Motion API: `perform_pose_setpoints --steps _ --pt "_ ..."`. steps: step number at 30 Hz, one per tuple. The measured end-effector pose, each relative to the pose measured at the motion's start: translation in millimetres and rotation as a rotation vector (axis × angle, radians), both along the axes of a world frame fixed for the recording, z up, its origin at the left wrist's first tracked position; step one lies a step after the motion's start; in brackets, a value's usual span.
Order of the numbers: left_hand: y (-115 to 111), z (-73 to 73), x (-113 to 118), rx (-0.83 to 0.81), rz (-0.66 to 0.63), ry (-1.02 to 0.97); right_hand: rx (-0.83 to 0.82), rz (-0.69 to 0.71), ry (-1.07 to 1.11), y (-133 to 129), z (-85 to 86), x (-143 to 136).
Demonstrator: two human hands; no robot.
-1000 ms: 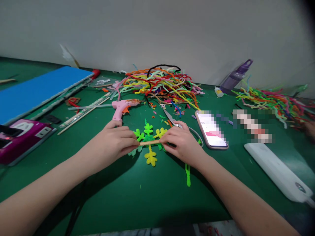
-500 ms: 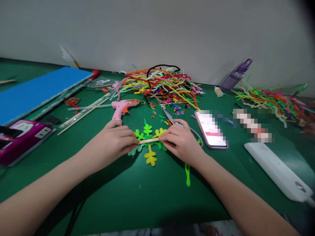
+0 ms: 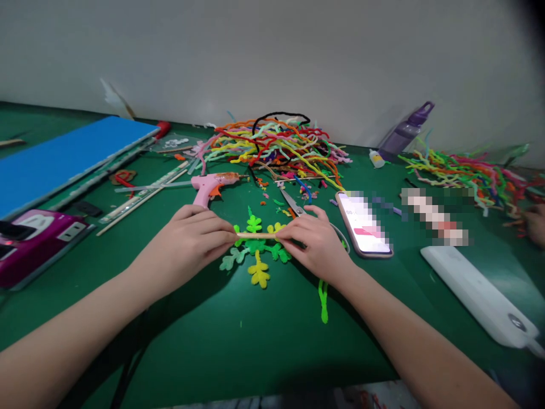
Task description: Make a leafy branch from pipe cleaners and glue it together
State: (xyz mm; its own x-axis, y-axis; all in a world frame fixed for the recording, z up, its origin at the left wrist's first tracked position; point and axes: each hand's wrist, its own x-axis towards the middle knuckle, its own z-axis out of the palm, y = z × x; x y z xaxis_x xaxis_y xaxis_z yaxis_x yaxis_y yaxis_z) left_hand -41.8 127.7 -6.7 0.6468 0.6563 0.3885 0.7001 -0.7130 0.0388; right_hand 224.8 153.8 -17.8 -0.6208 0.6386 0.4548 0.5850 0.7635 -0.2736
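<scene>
Between my two hands a short wooden stick (image 3: 256, 236) is held level, pinched at its ends. My left hand (image 3: 193, 238) grips the left end with closed fingers. On the right end, the fingers of my right hand (image 3: 310, 238) are closed too, its index finger raised a little. Just under the stick lies a leaf-shaped pipe-cleaner piece (image 3: 258, 275) with green, pale green and yellow lobed leaves around a centre, partly covered by the stick and fingers. A bright green pipe-cleaner loop (image 3: 324, 304) lies below my right wrist. Scissors (image 3: 291, 202) rest behind my right hand, their handles partly hidden.
A pink glue gun (image 3: 206, 187) lies beyond my left hand. Piles of pipe cleaners (image 3: 272, 139) sit at the back and right. A phone (image 3: 365, 227), white power bank (image 3: 479, 295), purple bottle (image 3: 402, 133), blue board (image 3: 76, 147) and magenta box (image 3: 46, 244) surround the work. Another person's hand (image 3: 535, 221) shows far right.
The stick has risen slightly in view and is now nearly level, having been tilted. Both hands keep hold of it. Another person's hand shows more clearly at the right edge.
</scene>
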Motion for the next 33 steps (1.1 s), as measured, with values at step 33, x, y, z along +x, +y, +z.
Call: perform_pose_setpoints --steps 33 --pt "-4 3.4 4 0.102 0.007 -0.063 -0.018 0.068 0.002 3 7.5 5"
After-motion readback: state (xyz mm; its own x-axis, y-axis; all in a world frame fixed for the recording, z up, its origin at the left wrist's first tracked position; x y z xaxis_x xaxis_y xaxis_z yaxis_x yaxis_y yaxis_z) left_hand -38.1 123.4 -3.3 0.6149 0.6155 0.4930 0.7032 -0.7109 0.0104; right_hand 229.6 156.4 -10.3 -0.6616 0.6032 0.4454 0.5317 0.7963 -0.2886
